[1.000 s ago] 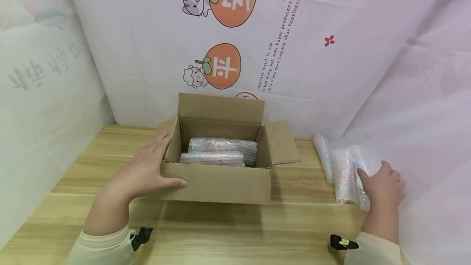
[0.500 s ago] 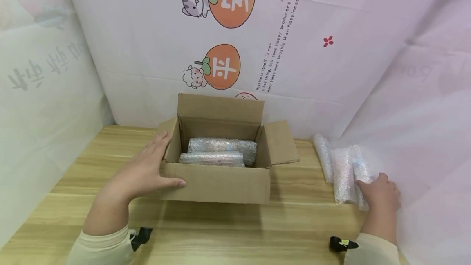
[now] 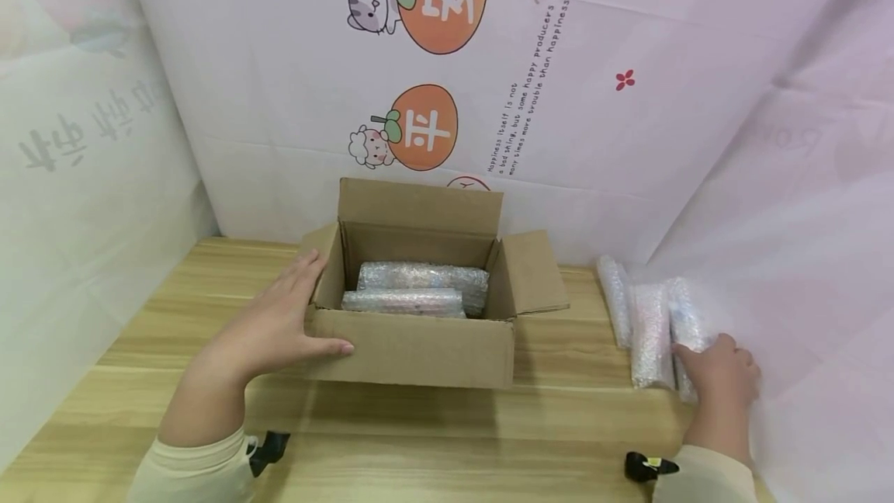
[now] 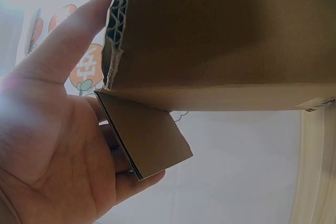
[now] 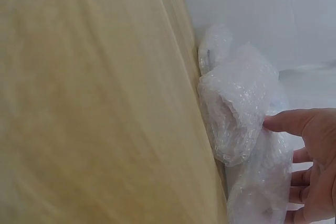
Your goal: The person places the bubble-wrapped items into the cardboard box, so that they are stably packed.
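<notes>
An open cardboard box point(image 3: 412, 352) stands on the table, its flaps folded out. My left hand point(image 3: 268, 328) holds its front left corner, thumb along the front flap and fingers behind the left side flap point(image 4: 144, 135). Two bubble-wrapped bundles point(image 3: 422, 276) lie inside, one in front of the other. At the right, my right hand point(image 3: 722, 371) grips the near end of the rightmost bubble-wrapped bundle point(image 3: 687, 317), thumb on its left side and fingers on its right. Close beside the thumb lies a second wrapped bundle point(image 5: 236, 103); what the wrap encloses is hidden.
A thinner bubble-wrapped roll point(image 3: 615, 301) lies leftmost of the right-hand group. Printed white sheeting point(image 3: 559, 99) rises behind the table and along both sides, close to my right hand. The wood-grain table point(image 3: 391, 441) extends in front of the box.
My right hand has come down and slightly nearer, its thumb and fingers now around the rightmost bundle. The bundles have shifted slightly. My left hand and the box stay as they were.
</notes>
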Available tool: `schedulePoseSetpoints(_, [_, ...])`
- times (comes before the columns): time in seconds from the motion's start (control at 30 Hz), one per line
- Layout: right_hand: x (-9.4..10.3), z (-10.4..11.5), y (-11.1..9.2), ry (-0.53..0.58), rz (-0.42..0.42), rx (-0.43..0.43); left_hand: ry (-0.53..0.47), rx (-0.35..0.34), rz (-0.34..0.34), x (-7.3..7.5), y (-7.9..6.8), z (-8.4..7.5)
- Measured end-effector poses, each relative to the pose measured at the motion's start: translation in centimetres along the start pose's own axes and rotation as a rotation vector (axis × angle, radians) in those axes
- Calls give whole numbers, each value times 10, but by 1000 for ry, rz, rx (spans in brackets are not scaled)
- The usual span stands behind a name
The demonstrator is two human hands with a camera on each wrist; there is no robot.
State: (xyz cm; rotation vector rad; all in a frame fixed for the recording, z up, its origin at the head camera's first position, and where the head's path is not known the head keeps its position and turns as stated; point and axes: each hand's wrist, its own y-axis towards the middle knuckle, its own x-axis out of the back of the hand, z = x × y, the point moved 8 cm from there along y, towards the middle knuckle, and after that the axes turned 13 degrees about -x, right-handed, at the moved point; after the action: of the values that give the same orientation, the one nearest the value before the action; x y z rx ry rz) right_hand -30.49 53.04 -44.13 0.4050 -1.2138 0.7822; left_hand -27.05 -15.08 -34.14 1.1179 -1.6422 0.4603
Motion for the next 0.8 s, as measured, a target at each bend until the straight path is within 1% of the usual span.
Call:
schedulePoseSetpoints(0.2, [9,4,-2,17,-42,14,7,5,9,-1,0,1])
schedulePoseSetpoints(0.33, [18,7,-4,75,-92,23,7,5,8,-1,0,0])
schedulePoseSetpoints(0.5, [30,14,-8,158,-126,29,12,7,8,-1,0,0])
schedulePoseSetpoints(0.63, [38,23,-13,226,-134,51,12,8,8,-2,0,1])
schedulePoseSetpoints(0.8, [44,37,-24,326,-101,71,7,3,-2,-1,0,1])
